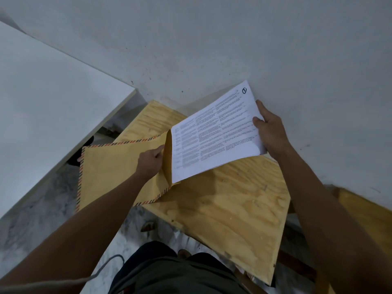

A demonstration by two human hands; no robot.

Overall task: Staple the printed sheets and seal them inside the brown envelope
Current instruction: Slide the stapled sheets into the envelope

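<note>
A brown envelope (110, 172) with a red-and-black striped border is held in the air over the left edge of a plywood table (222, 209). My left hand (150, 162) grips its open mouth, fingers curled over the edge. A stack of printed white sheets (214, 134) with columns of text is pinched at its far right edge by my right hand (269, 128). The sheets' left edge sits right at the envelope's opening, just inside the flap. No stapler is visible.
A white wall fills the background behind the table. A large white board (42, 98) slants along the left. The floor below is marbled grey, with a grey cable (101, 270) at the lower left. Another wooden piece (364, 211) stands at the right.
</note>
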